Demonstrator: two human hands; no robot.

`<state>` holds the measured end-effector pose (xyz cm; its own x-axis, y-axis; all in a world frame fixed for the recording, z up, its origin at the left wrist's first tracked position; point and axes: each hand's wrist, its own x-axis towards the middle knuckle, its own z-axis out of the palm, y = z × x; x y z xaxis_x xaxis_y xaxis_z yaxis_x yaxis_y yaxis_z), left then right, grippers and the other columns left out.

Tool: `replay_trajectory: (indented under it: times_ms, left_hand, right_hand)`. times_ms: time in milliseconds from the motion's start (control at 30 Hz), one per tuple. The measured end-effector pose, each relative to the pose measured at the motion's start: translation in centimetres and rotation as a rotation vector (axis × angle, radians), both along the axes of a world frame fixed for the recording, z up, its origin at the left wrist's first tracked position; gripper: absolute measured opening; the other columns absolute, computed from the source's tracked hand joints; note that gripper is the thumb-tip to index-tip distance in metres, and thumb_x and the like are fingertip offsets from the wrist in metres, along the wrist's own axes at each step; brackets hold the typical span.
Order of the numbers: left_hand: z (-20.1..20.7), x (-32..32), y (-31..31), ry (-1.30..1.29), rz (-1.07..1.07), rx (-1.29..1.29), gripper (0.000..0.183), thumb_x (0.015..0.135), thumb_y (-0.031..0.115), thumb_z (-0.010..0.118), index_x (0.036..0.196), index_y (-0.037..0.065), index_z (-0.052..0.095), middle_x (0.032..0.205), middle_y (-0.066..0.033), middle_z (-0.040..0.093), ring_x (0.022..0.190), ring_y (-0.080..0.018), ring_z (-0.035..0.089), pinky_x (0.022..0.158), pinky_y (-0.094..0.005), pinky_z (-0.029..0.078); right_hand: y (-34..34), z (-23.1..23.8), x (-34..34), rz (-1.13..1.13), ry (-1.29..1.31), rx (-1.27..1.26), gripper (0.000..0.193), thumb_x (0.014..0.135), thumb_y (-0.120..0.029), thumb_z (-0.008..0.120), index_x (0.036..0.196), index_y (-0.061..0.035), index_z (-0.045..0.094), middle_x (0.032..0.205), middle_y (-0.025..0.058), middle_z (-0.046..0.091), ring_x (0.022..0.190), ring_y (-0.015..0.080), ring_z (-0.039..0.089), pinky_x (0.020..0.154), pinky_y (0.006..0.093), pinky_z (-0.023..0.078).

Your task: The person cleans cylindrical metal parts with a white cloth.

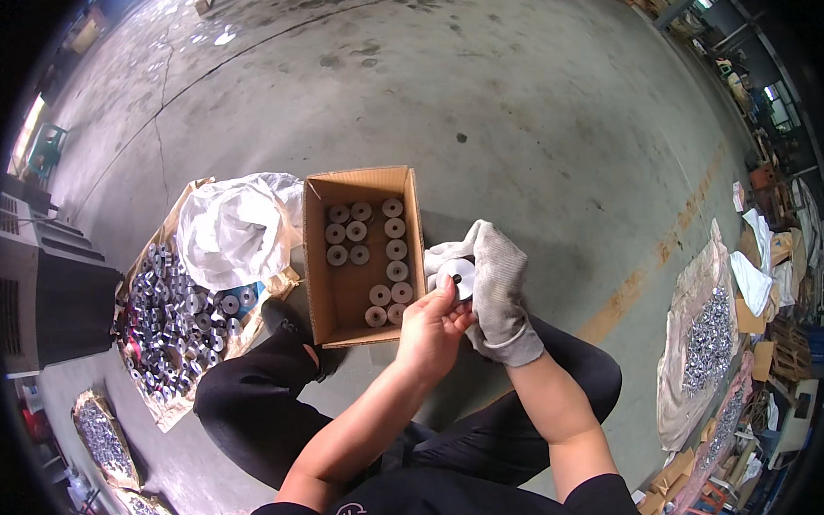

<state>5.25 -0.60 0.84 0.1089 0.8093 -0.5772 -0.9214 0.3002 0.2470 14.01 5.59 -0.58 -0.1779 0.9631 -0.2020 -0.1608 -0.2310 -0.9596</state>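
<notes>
My left hand (pixel 430 340) is bare, its thumb and fingers closed on a round, silvery metal piece (pixel 464 276) with a dark centre hole. A loose grey cloth glove (pixel 500 254) covers my right hand (pixel 500 300), which curls round the far side and right edge of the same piece; its fingers are hidden inside the fabric. Just left of both hands stands an open cardboard box (pixel 413 248). Several similar round metal pieces (pixel 396 250) stand in it, in rows along its right side and in a cluster at the upper left.
Left of the box, a spread sack (pixel 166 413) bears a heap of loose metal pieces (pixel 174 320) and a white plastic bag (pixel 239 232). A dark grey machine (pixel 64 297) stands farther left. At the right, another sheet (pixel 675 375) carries small metal parts. My bent legs flank the work area.
</notes>
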Motion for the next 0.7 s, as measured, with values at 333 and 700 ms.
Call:
replay_trajectory:
  times_ms: [333,700]
  left_hand:
    - [-1.2,-1.4,0.2,0.31,0.012,0.117,0.028,0.093,0.027,0.054,0.093,0.0,0.061,0.08,-0.0055,0.063,0.069,-0.0127,0.058,0.067,-0.0271,0.05]
    - [-0.8,-2.1,-0.4,0.428,-0.016,0.231,0.04,0.094,0.036,0.049,0.094,-0.003,0.06,0.086,-0.0105,0.064,0.074,-0.0175,0.064,0.067,-0.0308,0.054]
  right_hand:
    - [0.5,3.7,0.6,0.367,-0.822,0.691,0.033,0.075,-0.001,0.058,0.107,-0.0008,0.056,0.098,0.0176,0.059,0.092,0.0284,0.059,0.083,0.0291,0.047]
    - [0.0,6.7,-0.4,0.522,-0.644,0.78,0.028,0.07,-0.005,0.063,0.096,-0.0013,0.054,0.08,0.0138,0.057,0.076,0.0313,0.059,0.067,0.0344,0.047]
